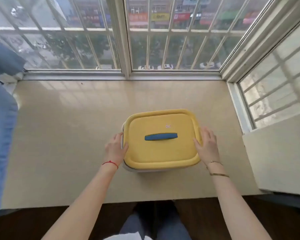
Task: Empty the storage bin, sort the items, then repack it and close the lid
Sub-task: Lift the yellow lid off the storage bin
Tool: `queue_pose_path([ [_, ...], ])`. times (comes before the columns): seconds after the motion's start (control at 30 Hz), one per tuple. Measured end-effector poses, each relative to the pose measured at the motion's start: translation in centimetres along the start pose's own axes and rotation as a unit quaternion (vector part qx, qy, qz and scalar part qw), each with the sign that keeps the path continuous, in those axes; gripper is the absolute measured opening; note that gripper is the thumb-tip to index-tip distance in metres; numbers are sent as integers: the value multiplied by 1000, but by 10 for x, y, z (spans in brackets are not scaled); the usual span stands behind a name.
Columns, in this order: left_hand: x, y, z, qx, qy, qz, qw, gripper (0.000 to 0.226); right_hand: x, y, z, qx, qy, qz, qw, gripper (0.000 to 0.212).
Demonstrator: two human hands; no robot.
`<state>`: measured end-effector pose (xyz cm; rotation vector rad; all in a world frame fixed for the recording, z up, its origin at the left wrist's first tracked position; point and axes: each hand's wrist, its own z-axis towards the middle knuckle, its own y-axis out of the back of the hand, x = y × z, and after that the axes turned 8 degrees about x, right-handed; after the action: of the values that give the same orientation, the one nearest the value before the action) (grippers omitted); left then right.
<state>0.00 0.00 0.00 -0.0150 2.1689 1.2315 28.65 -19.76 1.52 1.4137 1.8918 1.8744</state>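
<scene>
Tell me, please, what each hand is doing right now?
Left hand: grips the left edge of the yellow lid, thumb on top, fingers curled over the side.
Right hand: open, fingers straight, resting against the lid's right edge.

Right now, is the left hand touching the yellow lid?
Touching. The head view shows the left hand with its thumb lying on the left rim of the yellow lid.
</scene>
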Motion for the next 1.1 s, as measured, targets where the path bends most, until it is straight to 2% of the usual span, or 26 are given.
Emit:
queue_pose_path([
  [0.13, 0, -11, 11, 13, 51, -27, 998, 52, -2, -8, 6, 20, -40, 13, 999, 62],
  [0.33, 4, -23, 17, 43, 108, -81, 990, 54, -8, -18, 5, 31, -52, 53, 997, 63],
  [0.6, 1, -30, 1, 71, 92, -85, 990, 56, -9, -13, -8, 10, -50, 117, 992, 59],
  [0.73, -23, -42, -16, 73, 70, -150, 983, 57, -20, -3, -24, -9, -42, 153, 987, 57],
  [0.9, -62, -63, -33, 16, 84, -158, 984, 56, -48, 13, -48, -43, -82, 218, 972, 54],
  [1.0, -75, -75, -41, 34, 125, -135, 982, 63, -78, 31, -63, -47, -88, 264, 959, 52],
  [1.1, -94, -92, -56, 48, 130, -134, 981, 69, -115, 53, -76, -45, -85, 297, 950, 49],
])
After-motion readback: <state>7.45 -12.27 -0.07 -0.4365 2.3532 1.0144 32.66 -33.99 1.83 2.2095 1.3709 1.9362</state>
